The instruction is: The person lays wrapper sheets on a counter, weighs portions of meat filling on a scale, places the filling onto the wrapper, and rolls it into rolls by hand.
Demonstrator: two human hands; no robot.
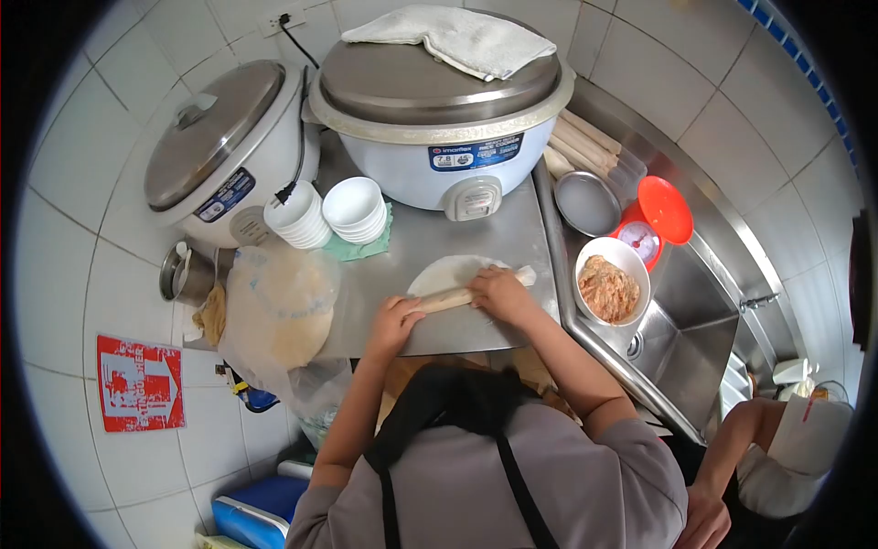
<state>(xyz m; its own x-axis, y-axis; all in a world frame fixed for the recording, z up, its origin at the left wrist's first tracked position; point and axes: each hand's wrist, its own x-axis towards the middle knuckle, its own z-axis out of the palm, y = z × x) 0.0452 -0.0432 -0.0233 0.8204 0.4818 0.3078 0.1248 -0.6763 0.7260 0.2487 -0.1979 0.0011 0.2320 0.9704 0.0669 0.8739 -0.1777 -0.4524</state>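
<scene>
A whitish wrapper sheet (444,271) lies on the steel counter (366,320), its near part rolled into a long tube (444,300). My left hand (395,322) has its fingers on the tube's left end. My right hand (499,291) lies over the right part of the roll, fingers pressed on it, with a loose flap of wrapper (526,274) sticking out beyond. To the left, a stack of round wrappers (283,311) sits in a clear plastic bag. At the right, a white bowl (587,252) holds orange-pink minced filling (608,291).
Two rice cookers (375,160) (206,151) stand behind, near stacked white cups (355,206) on a green cloth. Right of the counter are a red scale (666,209), a round metal pan (587,203), long rolls (585,142) and a sink (681,348). Another person's hand (702,520) shows lower right.
</scene>
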